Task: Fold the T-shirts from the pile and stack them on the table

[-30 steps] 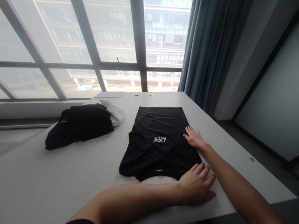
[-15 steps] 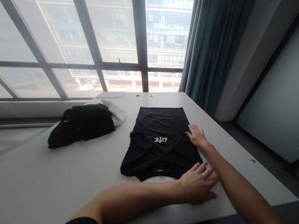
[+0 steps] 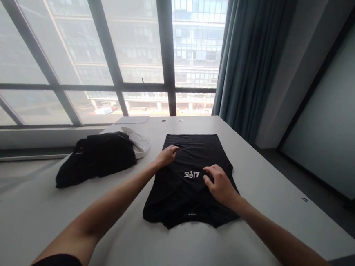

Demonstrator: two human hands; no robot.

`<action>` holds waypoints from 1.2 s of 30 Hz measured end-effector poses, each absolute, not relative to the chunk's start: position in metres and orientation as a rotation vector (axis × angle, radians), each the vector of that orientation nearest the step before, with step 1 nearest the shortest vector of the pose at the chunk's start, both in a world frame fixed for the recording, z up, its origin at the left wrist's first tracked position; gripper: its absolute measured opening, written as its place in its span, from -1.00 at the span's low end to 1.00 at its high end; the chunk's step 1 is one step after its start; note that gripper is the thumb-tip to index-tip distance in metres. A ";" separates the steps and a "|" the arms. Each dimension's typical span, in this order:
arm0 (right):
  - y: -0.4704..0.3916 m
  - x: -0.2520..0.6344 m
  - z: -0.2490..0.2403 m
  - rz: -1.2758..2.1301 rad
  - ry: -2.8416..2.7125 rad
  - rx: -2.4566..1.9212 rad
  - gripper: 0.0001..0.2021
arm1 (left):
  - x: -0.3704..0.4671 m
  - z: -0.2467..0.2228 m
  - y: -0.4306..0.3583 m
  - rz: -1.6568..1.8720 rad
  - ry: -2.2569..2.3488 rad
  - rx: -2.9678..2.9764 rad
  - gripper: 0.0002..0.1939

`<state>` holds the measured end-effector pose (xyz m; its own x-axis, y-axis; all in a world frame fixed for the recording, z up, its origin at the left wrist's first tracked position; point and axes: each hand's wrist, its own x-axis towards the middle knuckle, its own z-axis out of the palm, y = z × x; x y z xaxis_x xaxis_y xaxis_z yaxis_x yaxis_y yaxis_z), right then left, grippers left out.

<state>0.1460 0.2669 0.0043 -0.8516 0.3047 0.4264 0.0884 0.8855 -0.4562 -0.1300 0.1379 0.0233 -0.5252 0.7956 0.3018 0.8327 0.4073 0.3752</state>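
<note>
At left, the flat black shirt (image 3: pixel 186 197) could be pulled askew if its cloth were snagged by the left hand (image 3: pixel 167 156), whose fingers are curled over that side; whether any cloth is gripped cannot be told. At right, creases could be pushed in beside the white print (image 3: pixel 192 174) by the right hand (image 3: pixel 219 183), held half-open with nothing visibly grasped. On the white tabletop (image 3: pixel 257 246), a dark clothing heap (image 3: pixel 98 155) is set left of the shirt; beyond, the window (image 3: pixel 129 43) is flanked rightward by a blue-grey curtain (image 3: pixel 244 64).
</note>
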 end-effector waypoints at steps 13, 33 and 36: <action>0.168 0.180 -0.048 0.194 -2.881 0.216 -0.91 | -0.134 -0.009 0.065 -0.876 -2.301 -1.574 -0.66; 0.248 0.246 -0.052 0.510 -2.885 0.017 -0.37 | 0.005 -0.022 -0.021 -0.307 -2.088 -2.515 -0.24; 0.252 0.254 -0.048 0.601 -2.912 0.112 -0.41 | 0.006 -0.022 -0.027 -0.312 -2.060 -2.567 -0.22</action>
